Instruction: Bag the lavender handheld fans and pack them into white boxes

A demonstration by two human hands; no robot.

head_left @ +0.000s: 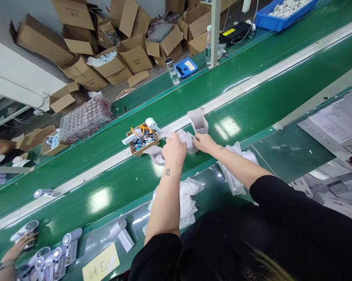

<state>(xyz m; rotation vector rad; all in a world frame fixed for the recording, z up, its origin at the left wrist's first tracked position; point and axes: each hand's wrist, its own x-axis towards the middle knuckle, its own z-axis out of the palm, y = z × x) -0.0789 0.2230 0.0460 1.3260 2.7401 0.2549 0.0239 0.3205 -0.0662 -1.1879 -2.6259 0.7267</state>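
Observation:
My left hand (174,150) is closed like a fist at a clear plastic bag (185,140) with something pale inside. Opposite it, my right hand (204,143) pinches the edge of a small white box under the bag; its fingers are partly hidden. Just beyond my right hand, another white box (199,121) stands with its top open. Left of my left hand lies a white box with a wrapped pale item (159,159) in it. Nearer my body, crumpled plastic bags (189,195) rest on the green ledge, and more wrapped bags (233,181) lie beneath my right forearm.
A cardboard tray of small parts (145,145) holds orange-handled pliers (138,132), beside a white roll (151,123). Lavender handheld fans (72,244) lie lower left, near a co-worker's hand (20,246). One fan (122,234) sits by a yellow note (101,264). Papers (334,128) cover the right.

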